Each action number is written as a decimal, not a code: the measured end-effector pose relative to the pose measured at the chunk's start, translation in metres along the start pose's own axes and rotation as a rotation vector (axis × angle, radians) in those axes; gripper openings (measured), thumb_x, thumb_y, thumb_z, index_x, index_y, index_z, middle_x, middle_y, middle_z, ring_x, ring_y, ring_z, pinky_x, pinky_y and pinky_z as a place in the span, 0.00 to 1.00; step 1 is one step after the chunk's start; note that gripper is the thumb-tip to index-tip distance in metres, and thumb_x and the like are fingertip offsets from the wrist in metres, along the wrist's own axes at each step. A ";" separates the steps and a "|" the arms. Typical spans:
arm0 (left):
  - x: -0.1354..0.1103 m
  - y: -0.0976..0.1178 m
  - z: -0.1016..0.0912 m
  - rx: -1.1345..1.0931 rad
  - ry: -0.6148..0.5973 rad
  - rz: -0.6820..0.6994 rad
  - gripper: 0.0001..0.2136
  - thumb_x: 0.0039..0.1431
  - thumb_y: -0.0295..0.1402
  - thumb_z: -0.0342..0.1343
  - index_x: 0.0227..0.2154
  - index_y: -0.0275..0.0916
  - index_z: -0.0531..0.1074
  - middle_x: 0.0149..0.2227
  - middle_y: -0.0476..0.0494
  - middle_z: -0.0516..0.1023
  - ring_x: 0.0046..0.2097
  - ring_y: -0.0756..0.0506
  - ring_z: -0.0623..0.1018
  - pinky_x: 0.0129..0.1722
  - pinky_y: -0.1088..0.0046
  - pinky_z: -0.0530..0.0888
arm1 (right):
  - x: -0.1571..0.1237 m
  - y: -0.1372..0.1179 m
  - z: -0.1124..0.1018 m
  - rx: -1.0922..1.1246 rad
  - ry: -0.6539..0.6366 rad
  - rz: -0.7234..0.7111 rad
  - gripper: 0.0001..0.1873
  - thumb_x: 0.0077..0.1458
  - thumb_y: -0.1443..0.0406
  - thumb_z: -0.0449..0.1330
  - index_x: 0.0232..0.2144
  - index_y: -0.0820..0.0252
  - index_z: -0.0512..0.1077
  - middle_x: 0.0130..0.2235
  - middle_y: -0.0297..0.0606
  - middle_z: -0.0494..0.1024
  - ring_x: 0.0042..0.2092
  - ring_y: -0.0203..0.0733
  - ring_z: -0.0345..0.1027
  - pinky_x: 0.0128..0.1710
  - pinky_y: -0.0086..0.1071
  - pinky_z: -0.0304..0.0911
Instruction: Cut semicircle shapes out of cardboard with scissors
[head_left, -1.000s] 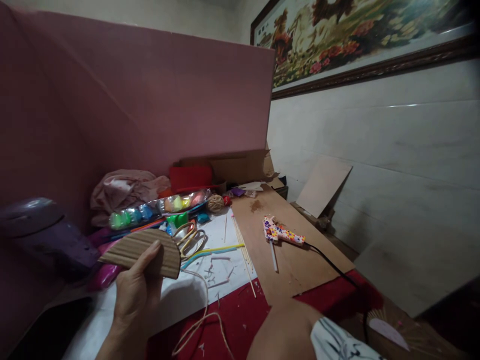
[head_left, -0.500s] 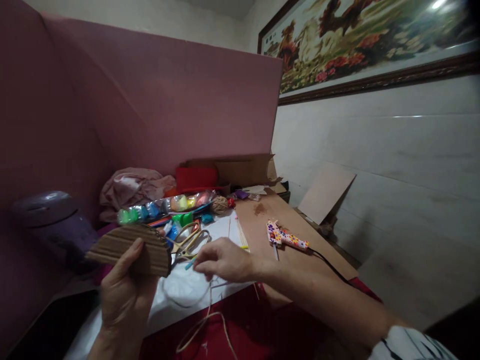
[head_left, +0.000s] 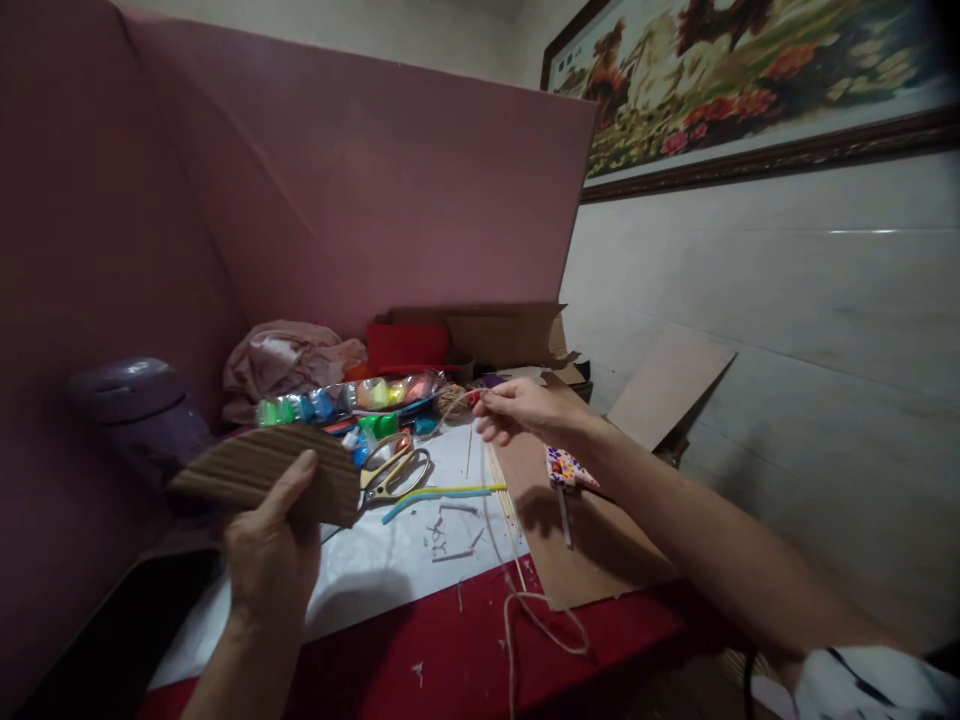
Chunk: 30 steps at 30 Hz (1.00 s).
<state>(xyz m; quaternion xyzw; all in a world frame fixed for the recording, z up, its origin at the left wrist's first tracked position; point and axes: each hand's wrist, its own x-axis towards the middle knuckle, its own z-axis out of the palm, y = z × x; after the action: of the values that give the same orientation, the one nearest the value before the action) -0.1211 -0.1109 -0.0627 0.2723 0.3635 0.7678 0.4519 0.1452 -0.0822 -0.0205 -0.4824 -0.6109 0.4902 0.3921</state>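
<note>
My left hand point(head_left: 274, 545) grips a piece of corrugated cardboard point(head_left: 262, 468) with a curved edge, thumb pressed on its ribbed face. Out over the table, my right hand point(head_left: 514, 410) pinches a strand of twine point(head_left: 487, 500) between thumb and fingers. The strand hangs down and loops on the red cloth; its other part reaches toward a ball of twine point(head_left: 452, 401) at the back. Gold-handled scissors point(head_left: 394, 468) lie just right of the cardboard. Beneath my right forearm is a floral-patterned glue gun point(head_left: 570, 468), partly hidden.
Bagged coloured clay point(head_left: 352, 398) lies at the back, near a pink cloth point(head_left: 289, 365). Yellow and blue strips point(head_left: 442, 491), thin sticks point(head_left: 504, 490) and scraps lie on white paper point(head_left: 375, 560). A cardboard sheet point(head_left: 600, 560) covers the right side. A purple bin-like container point(head_left: 139, 420) stands left.
My right hand has moved forward and to the right, drawing the twine with it. My left hand still holds the cardboard, now tilted a little differently. The view has shifted slightly.
</note>
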 end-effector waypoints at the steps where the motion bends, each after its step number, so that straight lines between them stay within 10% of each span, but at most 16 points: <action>1: -0.002 -0.003 0.002 -0.038 -0.018 -0.068 0.10 0.41 0.26 0.63 0.31 0.38 0.74 0.37 0.52 0.77 0.39 0.51 0.76 0.35 0.83 0.75 | 0.003 -0.002 0.008 0.050 -0.031 -0.012 0.14 0.61 0.63 0.50 0.29 0.66 0.69 0.26 0.40 0.75 0.26 0.34 0.71 0.27 0.28 0.68; 12: -0.025 -0.023 0.005 0.025 -0.399 -0.567 0.16 0.42 0.27 0.63 0.38 0.34 0.73 0.34 0.43 0.79 0.31 0.48 0.78 0.30 0.76 0.75 | 0.037 -0.030 0.076 0.519 -0.259 -0.231 0.20 0.63 0.62 0.47 0.28 0.69 0.71 0.30 0.43 0.77 0.33 0.38 0.75 0.41 0.35 0.68; 18: -0.024 -0.020 -0.001 0.081 -0.531 -0.698 0.13 0.40 0.28 0.64 0.33 0.31 0.75 0.29 0.39 0.79 0.30 0.45 0.78 0.30 0.73 0.75 | 0.063 -0.031 0.068 0.550 0.017 -0.496 0.19 0.57 0.56 0.55 0.23 0.65 0.71 0.34 0.40 0.76 0.38 0.37 0.72 0.46 0.36 0.64; 23: -0.020 -0.014 0.005 0.139 -0.436 -0.428 0.17 0.37 0.28 0.66 0.35 0.34 0.75 0.30 0.44 0.79 0.30 0.46 0.77 0.29 0.74 0.75 | 0.060 -0.027 0.025 0.226 0.386 -0.481 0.21 0.62 0.56 0.46 0.23 0.62 0.65 0.42 0.40 0.72 0.42 0.35 0.69 0.43 0.31 0.65; 26: -0.010 -0.005 0.008 0.070 -0.118 -0.135 0.15 0.35 0.27 0.67 0.32 0.37 0.75 0.32 0.50 0.79 0.34 0.49 0.76 0.35 0.77 0.74 | 0.037 -0.011 0.018 -0.052 0.367 -0.255 0.13 0.57 0.60 0.55 0.25 0.63 0.65 0.33 0.40 0.73 0.30 0.34 0.68 0.28 0.26 0.64; 30: 0.003 0.012 0.008 -0.036 0.063 0.218 0.12 0.37 0.24 0.67 0.28 0.40 0.75 0.33 0.55 0.78 0.39 0.52 0.75 0.43 0.80 0.72 | -0.019 0.020 0.061 -0.129 0.208 -0.091 0.13 0.44 0.66 0.65 0.34 0.65 0.69 0.32 0.38 0.73 0.22 0.30 0.62 0.17 0.22 0.57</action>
<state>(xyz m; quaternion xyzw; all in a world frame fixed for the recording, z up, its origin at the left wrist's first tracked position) -0.1222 -0.1092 -0.0479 0.2776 0.3319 0.8270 0.3589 0.0960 -0.1126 -0.0534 -0.5266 -0.6184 0.3791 0.4433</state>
